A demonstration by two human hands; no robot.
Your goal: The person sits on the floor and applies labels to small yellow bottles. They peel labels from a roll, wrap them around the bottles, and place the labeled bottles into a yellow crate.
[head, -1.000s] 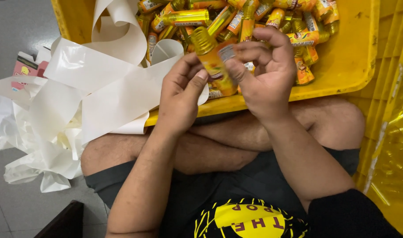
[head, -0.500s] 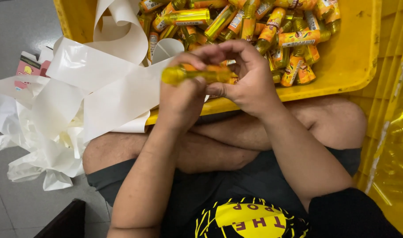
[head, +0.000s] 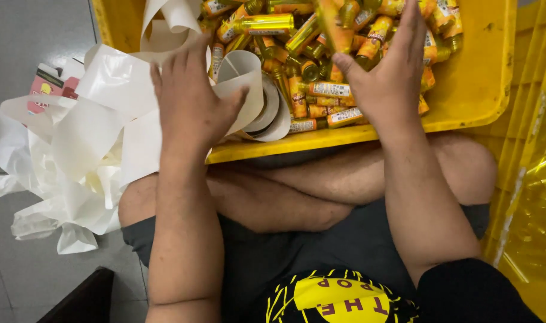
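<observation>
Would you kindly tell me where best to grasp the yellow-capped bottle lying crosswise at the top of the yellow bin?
Probably at mid-body, coming straight down from above. The yellow bottle lies flat on top of the pile in the yellow bin, its long sides exposed, so thumb and fingers can close across its narrow width.

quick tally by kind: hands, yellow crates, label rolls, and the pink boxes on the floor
hands: 2, left hand and right hand
yellow crate: 1
white label roll: 1
pink box: 1
total: 5
</observation>
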